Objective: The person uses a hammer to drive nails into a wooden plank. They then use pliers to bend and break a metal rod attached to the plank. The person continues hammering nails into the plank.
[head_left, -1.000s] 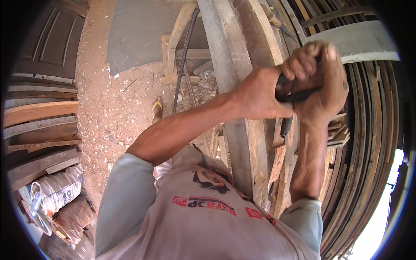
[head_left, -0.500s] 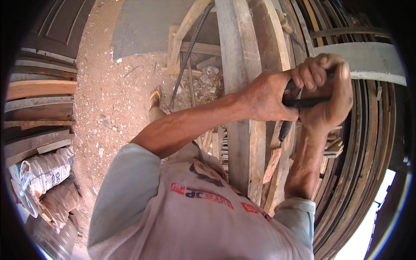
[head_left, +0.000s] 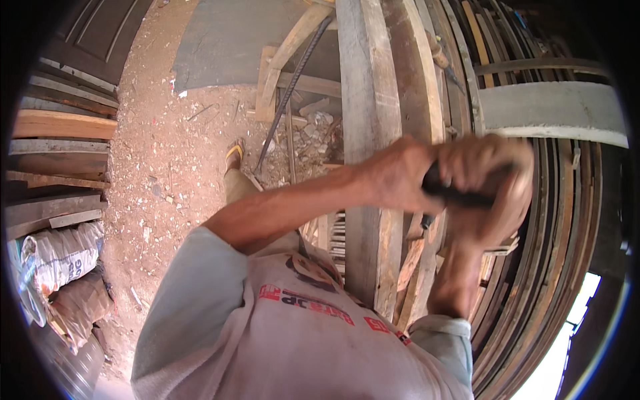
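Both hands grip a dark tool with a black bar-like part; motion blurs it and the fingers cover much of it, so its kind is unclear. My left hand is closed on its left side, over the edge of a thick wooden beam. Opposite, my right hand wraps round the right side, its fingers curled in toward the left hand. Below the hands, a black rounded handle end shows against the wood; the rest of it is hidden.
A dark ribbed rod leans near a wooden frame. Long boards stand stacked at the right, below a pale crosswise plank. More boards and filled sacks line the left. Debris covers the dirt floor.
Both hands have come down and slightly left in the picture with the dark tool, and are now blurred. The view has shifted a little too.
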`<act>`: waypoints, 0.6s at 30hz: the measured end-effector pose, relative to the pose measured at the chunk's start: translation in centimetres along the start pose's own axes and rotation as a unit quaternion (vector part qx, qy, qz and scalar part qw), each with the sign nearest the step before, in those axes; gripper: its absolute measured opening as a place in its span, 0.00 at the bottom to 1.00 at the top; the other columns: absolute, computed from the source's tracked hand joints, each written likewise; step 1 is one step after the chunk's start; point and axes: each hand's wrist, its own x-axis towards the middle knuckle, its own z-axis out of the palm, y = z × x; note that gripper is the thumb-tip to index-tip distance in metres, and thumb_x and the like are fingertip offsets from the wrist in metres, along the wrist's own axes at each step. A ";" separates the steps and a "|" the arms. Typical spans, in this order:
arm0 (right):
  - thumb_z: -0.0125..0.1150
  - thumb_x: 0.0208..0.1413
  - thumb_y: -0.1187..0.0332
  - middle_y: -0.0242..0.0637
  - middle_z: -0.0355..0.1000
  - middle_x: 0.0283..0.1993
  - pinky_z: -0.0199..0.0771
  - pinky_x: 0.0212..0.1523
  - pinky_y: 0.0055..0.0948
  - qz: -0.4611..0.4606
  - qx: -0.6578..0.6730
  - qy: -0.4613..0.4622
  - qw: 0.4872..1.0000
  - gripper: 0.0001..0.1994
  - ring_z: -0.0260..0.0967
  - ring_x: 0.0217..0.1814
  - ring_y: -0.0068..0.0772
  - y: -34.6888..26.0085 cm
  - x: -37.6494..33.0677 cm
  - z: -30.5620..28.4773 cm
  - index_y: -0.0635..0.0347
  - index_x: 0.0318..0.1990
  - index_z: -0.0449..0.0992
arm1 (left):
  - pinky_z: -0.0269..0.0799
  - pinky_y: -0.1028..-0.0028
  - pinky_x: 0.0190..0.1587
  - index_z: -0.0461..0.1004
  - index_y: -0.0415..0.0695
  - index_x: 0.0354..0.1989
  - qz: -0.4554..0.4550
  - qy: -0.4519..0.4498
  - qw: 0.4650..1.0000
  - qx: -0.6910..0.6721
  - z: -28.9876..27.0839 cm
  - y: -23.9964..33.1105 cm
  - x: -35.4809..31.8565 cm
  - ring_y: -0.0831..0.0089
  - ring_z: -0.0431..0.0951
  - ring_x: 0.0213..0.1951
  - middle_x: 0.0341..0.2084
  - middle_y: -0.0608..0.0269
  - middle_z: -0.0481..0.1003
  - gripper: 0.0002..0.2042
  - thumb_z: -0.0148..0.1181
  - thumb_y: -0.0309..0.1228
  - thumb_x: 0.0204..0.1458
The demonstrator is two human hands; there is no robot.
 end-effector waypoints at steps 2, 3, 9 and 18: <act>0.51 0.73 0.48 0.29 0.62 0.26 0.63 0.27 0.30 -0.117 -0.085 -0.087 0.986 0.20 0.60 0.25 0.26 -0.2 -3.0 -1.8 0.57 0.39 0.70 | 0.79 0.66 0.27 0.76 0.44 0.36 0.056 -0.055 0.997 0.010 -2.0 -1.3 3.8 0.64 0.82 0.22 0.21 0.57 0.79 0.15 0.74 0.34 0.45; 0.49 0.73 0.46 0.29 0.61 0.24 0.63 0.26 0.30 -0.119 -0.077 -0.070 0.987 0.22 0.58 0.23 0.25 0.6 -2.4 -1.6 0.56 0.37 0.68 | 0.79 0.65 0.27 0.76 0.43 0.38 0.053 -0.076 0.994 0.060 -2.7 -2.3 3.8 0.64 0.82 0.22 0.21 0.57 0.79 0.15 0.73 0.34 0.45; 0.37 0.74 0.42 0.38 0.69 0.28 0.71 0.38 0.36 -0.051 -0.134 0.051 0.988 0.34 0.69 0.31 0.33 -0.2 3.0 -4.2 0.72 0.52 0.73 | 0.79 0.64 0.43 0.74 0.38 0.48 -0.122 -0.138 0.983 -0.001 -4.0 -0.2 8.2 0.64 0.83 0.37 0.27 0.58 0.80 0.25 0.73 0.45 0.53; 0.37 0.76 0.44 0.45 0.81 0.37 0.66 0.26 0.19 0.003 -0.233 0.132 0.963 0.35 0.73 0.29 0.21 1.3 5.2 -5.0 0.76 0.52 0.76 | 0.78 0.65 0.52 0.78 0.37 0.51 -0.238 -0.137 0.955 -0.110 -5.5 -0.7 8.6 0.69 0.83 0.43 0.36 0.60 0.83 0.28 0.57 0.54 0.64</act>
